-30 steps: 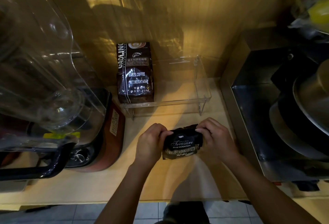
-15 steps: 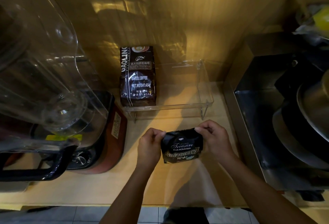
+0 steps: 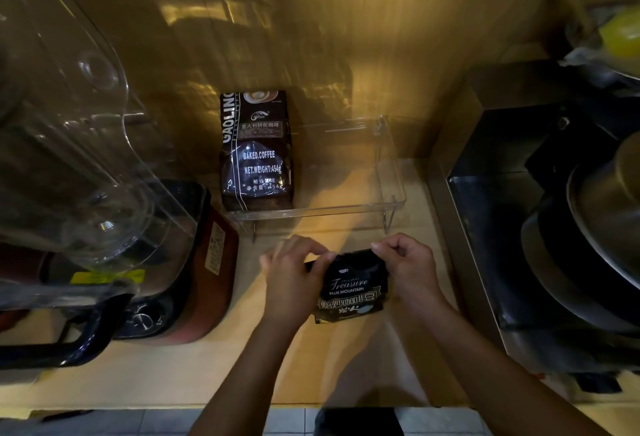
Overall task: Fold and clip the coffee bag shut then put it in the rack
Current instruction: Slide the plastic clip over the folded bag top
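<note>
— While we hold the small black coffee bag (image 3: 351, 285) upright on the wooden counter (image 3: 173, 376), where do our hands sit?

— Our left hand (image 3: 294, 279) pinches its top left corner, our right hand (image 3: 410, 269) grips the top right; the top edge is folded down.

— And the rack?

— We see the clear rack (image 3: 346, 208) just behind, a larger Gaolin coffee bag (image 3: 256, 151) standing in its left end.

The rack (image 3: 388, 207) stands on the counter (image 3: 242, 366) against the back wall. A large coffee bag (image 3: 256, 155) stands in its left end. In front of the rack, both hands hold a small coffee bag (image 3: 353, 288), left hand (image 3: 294, 279), right hand (image 3: 412, 269). A blender (image 3: 104, 193) stands left; a sink (image 3: 519, 227) lies right.
</note>
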